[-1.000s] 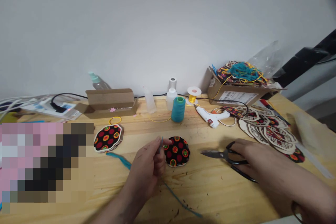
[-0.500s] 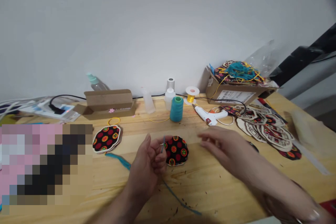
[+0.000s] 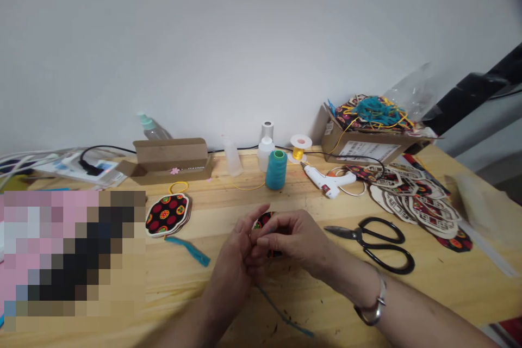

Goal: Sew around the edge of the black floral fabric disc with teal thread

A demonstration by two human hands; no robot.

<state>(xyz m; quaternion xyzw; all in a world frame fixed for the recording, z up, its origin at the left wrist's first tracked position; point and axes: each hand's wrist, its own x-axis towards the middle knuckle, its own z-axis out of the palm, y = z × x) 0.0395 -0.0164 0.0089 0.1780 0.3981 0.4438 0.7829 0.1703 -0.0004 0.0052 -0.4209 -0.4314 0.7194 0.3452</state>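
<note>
Both hands are meeting over the middle of the surface (image 3: 175,288), a little in from its near edge. The left hand (image 3: 234,269) is curling its fingers shut around a teal cord (image 3: 281,315), which is trailing out from under the palm and running toward the near edge. The right hand (image 3: 296,239), with a metal bracelet (image 3: 373,307) on its wrist, is clenching its fingertips against those of the left; what it is pinching cannot be told. The two hands are covering most of a patterned fabric disc (image 3: 261,222), which is lying flat beneath them with only a sliver of its far rim showing. Black scissors (image 3: 377,244) are lying untouched beside the right hand, toward the right edge, their blades pointing at the hands. A short teal strip (image 3: 187,248) is resting near the left hand, and just beyond it, toward the left edge, a stack of patterned discs (image 3: 167,213) is sitting. Further back, toward the far edge, a teal thread spool (image 3: 276,170) is standing upright with a white glue gun (image 3: 328,180) lying just beside it.
</note>
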